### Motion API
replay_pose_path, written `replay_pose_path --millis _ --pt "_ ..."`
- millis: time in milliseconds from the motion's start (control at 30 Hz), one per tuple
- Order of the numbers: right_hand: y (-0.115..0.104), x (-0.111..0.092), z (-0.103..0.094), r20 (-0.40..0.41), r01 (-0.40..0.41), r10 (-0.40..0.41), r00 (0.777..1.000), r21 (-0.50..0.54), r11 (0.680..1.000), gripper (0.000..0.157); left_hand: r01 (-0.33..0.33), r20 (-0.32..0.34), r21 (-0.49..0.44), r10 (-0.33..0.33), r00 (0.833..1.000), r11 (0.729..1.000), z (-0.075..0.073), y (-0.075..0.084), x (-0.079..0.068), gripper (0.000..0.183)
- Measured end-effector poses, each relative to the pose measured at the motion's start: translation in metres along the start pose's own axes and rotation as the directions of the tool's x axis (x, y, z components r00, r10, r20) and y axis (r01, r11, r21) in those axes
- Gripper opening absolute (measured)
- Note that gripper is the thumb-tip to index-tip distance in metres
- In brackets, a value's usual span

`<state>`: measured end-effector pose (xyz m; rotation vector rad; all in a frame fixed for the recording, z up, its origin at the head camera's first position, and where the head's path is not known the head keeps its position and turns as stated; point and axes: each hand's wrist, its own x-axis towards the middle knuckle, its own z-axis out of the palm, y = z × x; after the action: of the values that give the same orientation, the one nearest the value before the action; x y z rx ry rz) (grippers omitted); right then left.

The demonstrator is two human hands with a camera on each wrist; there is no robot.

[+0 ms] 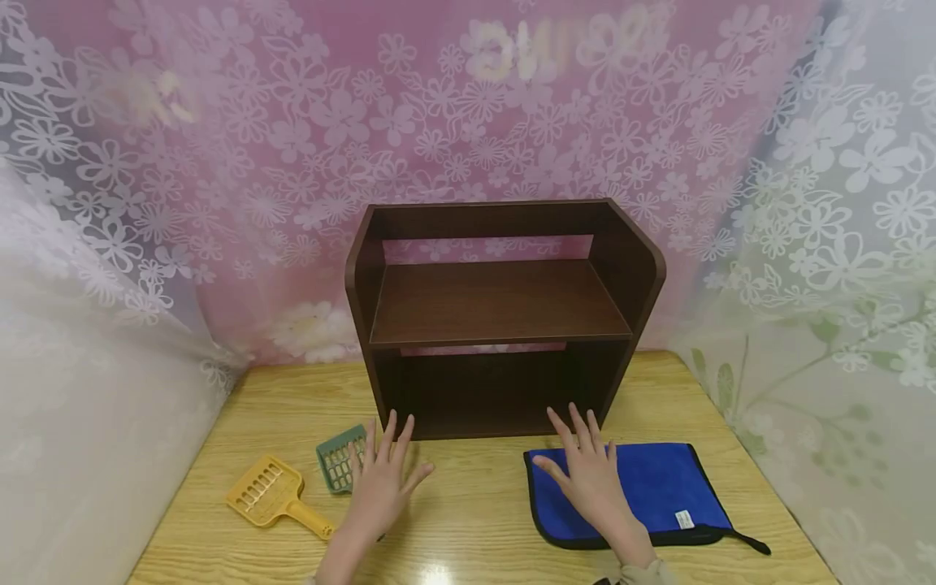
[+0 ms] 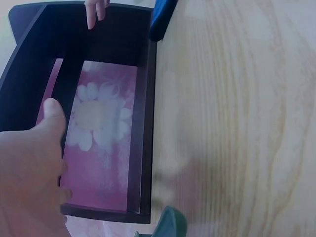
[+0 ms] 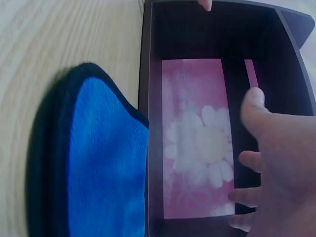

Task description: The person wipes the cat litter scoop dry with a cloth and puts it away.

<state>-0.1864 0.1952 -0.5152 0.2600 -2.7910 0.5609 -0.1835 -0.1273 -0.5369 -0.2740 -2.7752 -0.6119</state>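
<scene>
Both hands are held with fingers spread before a dark brown two-tier shelf (image 1: 504,305), and neither grips anything. My left hand (image 1: 382,479) hovers over the table beside a green slotted scoop (image 1: 338,463), hiding part of it. Left of that lies a yellow litter scoop (image 1: 266,491), its handle pointing toward my left wrist. My right hand (image 1: 591,475) is above a folded blue cloth (image 1: 658,479) with black edging; whether it touches the cloth I cannot tell. In the left wrist view the thumb (image 2: 53,111) stands out in front of the shelf's opening.
The wooden table (image 1: 468,504) carries everything. Floral curtains hang behind the shelf and on both sides, meeting the table's edges. A black loop (image 1: 749,540) sticks out from the cloth's right corner, near a small white label (image 1: 684,519).
</scene>
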Motion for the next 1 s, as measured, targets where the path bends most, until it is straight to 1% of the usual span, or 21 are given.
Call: replay_pose_path --millis 100,200,300,367,500,600,700,833,900,1000 --pt "0.004 0.003 -0.006 -0.039 0.009 -0.007 0.999 0.051 0.999 0.066 -0.015 -0.003 -0.12 0.014 1.0 0.993 -0.006 -0.002 0.002 0.072" --pt "0.011 0.006 -0.012 -0.065 0.005 0.003 0.998 0.117 0.993 0.056 0.003 0.0 -0.263 -0.003 1.0 0.965 -0.013 -0.004 0.002 0.063" --pt "0.02 0.007 -0.018 -0.089 -0.005 0.021 0.996 0.18 0.984 0.048 0.053 -0.003 -0.382 -0.059 0.998 0.923 -0.018 -0.008 0.0 0.053" --pt "0.027 0.008 -0.02 -0.106 -0.008 0.03 0.994 0.2 0.98 0.044 0.101 -0.015 -0.426 -0.118 0.993 0.899 -0.022 -0.012 -0.001 0.047" --pt "0.041 0.008 -0.023 -0.122 -0.017 0.042 0.992 0.203 0.979 0.041 0.183 -0.066 -0.455 -0.238 0.969 0.871 -0.027 -0.021 -0.002 0.041" --pt "0.052 0.007 -0.026 -0.12 -0.035 0.059 0.991 0.19 0.981 0.041 0.23 -0.093 -0.433 -0.297 0.95 0.872 -0.028 -0.029 -0.004 0.039" --pt "0.062 0.006 -0.028 -0.114 -0.057 0.078 0.99 0.181 0.982 0.041 0.28 -0.081 -0.42 -0.343 0.936 0.863 -0.029 -0.037 -0.008 0.038" --pt "0.076 0.005 -0.03 -0.107 -0.065 0.083 0.991 0.165 0.984 0.042 0.351 -0.039 -0.401 -0.398 0.916 0.846 -0.029 -0.045 -0.014 0.038" --pt "0.083 0.006 -0.029 -0.103 -0.062 0.078 0.992 0.154 0.986 0.043 0.373 -0.015 -0.384 -0.409 0.912 0.845 -0.03 -0.047 -0.017 0.04" --pt "0.093 0.007 -0.027 -0.083 -0.061 0.074 0.994 0.145 0.988 0.043 0.4 0.023 -0.382 -0.424 0.905 0.833 -0.03 -0.048 -0.022 0.044"
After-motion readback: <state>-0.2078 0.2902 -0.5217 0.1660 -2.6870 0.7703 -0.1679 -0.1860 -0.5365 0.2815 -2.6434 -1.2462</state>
